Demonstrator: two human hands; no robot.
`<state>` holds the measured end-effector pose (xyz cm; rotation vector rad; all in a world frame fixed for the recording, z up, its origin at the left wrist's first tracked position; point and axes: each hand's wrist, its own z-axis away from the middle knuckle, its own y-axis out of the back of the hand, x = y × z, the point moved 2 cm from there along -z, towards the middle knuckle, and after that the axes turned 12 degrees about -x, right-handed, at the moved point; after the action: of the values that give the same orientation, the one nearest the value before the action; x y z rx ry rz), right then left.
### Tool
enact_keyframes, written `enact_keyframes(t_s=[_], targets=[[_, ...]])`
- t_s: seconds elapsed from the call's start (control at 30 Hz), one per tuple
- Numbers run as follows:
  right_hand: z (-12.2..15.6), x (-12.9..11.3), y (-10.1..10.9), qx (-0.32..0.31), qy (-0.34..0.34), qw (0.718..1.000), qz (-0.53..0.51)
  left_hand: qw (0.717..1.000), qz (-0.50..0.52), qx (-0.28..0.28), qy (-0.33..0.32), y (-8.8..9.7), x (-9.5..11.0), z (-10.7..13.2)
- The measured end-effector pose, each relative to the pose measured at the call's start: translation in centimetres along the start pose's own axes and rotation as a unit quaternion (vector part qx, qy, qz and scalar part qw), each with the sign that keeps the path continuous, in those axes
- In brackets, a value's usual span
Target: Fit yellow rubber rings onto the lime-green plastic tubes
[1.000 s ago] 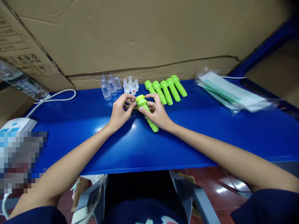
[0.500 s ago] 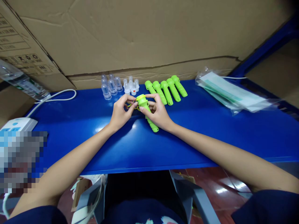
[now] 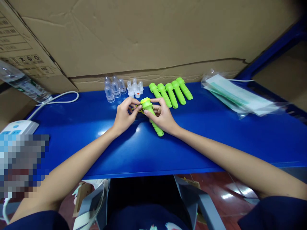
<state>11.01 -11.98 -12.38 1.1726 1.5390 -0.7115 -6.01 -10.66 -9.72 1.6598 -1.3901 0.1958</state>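
Observation:
My right hand is closed around a bright green flashlight-shaped handle, which is tilted with its wide head away from me. A yellow band runs round that head. My left hand is closed in a pinch at the head's left side, on a thin yellow strap that loops below the fingers. Exactly how the strap joins the head is hidden by the fingertips. Behind my hands, several matching green handles lie side by side on the blue table.
At the back left stand several clear plastic caps, beside small white translucent pieces. Plastic bags with printed sheets lie to the right. A power strip, white cable and water bottle occupy the left. Cardboard closes the back.
Both hands stay almost still, keeping the same hold on the green handle and the yellow strap. The whole view has shifted very slightly.

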Motion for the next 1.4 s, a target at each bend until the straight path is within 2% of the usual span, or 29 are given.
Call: enact_keyframes(t_s=[0.3, 0.6, 0.93, 1.4], targets=[[-0.28, 0.16, 0.16, -0.022, -0.016, 1.0, -0.002, 1.0, 0.001, 0.006, 0.008, -0.08, -0.11, 0.03], [-0.44, 0.09, 0.15, -0.009, -0.031, 0.999, -0.033, 1.0, 0.003, 0.006, -0.006, -0.19, -0.25, 0.1], [-0.48, -0.22, 0.32, -0.019, -0.037, 0.998, -0.046, 1.0, -0.005, 0.004, 0.008, 0.08, -0.04, 0.0], [-0.3, -0.06, 0.11, 0.006, -0.048, 0.998, -0.052, 1.0, -0.017, 0.004, 0.002, -0.07, 0.12, 0.06]])
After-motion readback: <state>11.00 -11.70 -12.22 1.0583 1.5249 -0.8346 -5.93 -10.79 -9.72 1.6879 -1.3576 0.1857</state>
